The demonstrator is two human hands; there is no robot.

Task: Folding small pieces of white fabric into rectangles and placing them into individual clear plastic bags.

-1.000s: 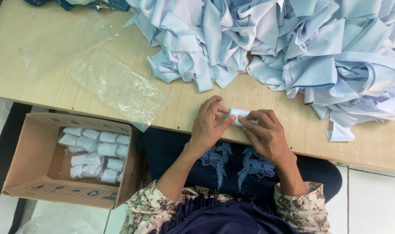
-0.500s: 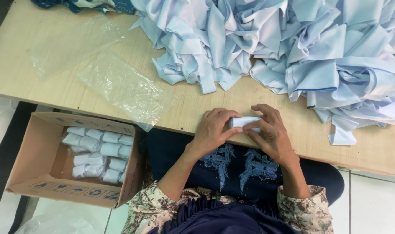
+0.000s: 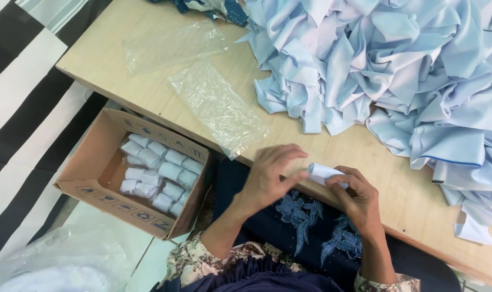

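Since the earlier frames both hands have drawn back to the near edge of the table, and the cloth that lay flat between them is now a tight roll. The small rolled piece of pale blue fabric [image 3: 322, 173] sits at that edge, over the person's lap, just off the pale wooden tabletop [image 3: 148, 86]. The right hand [image 3: 359, 200] grasps it: the fingers curl round the roll's right end from above and behind, thumb below. The left hand [image 3: 270, 176] has its fingers loosely bent, its fingertips [image 3: 300, 174] touching the roll's left end; it pinches lightly rather than wrapping around.

Beyond the hands, a large heap of loose pale blue fabric pieces [image 3: 397, 65] covers the far right of the table. Two crumpled clear plastic bags [image 3: 219, 105] lie to the left of the heap. Beside the person's left knee, below the table, an open brown cardboard box [image 3: 89, 173] holds rows of finished pale rolls [image 3: 159, 173].
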